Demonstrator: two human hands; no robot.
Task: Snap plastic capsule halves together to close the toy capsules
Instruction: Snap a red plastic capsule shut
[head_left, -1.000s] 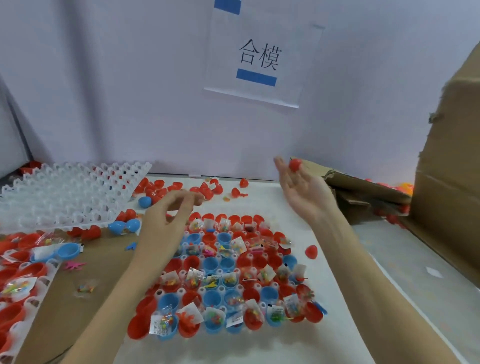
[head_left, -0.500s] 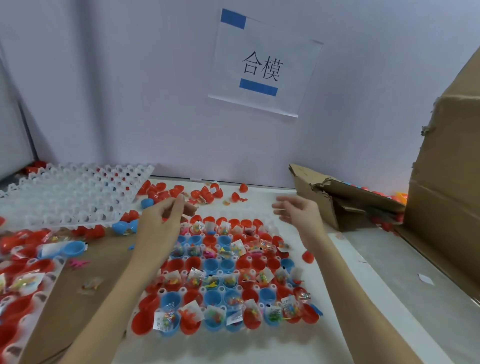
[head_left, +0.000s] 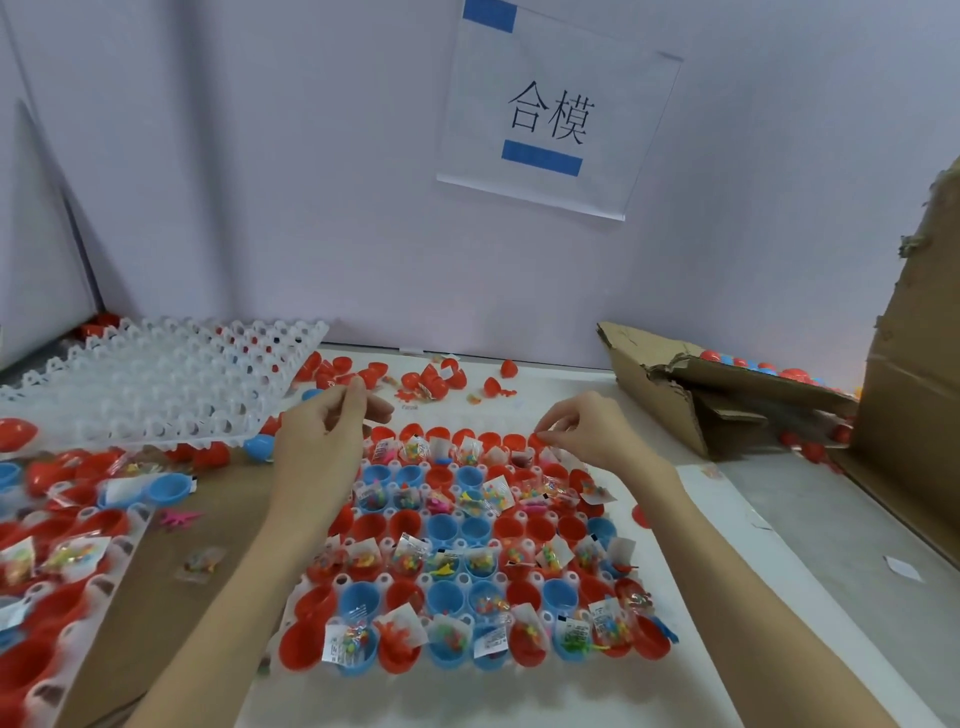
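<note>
While a second ago the right hand was raised with a red piece toward the cardboard box, it has now come down to the far row of the filled tray on the desk, its grip pinching a red capsule half. Left hand hovers, fingers curled; contents unclear. Open halves await closing.

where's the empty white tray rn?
In the head view the empty white tray lies far left by the wall, its near edge propped over loose red capsule halves, just left of the left hand.
</note>
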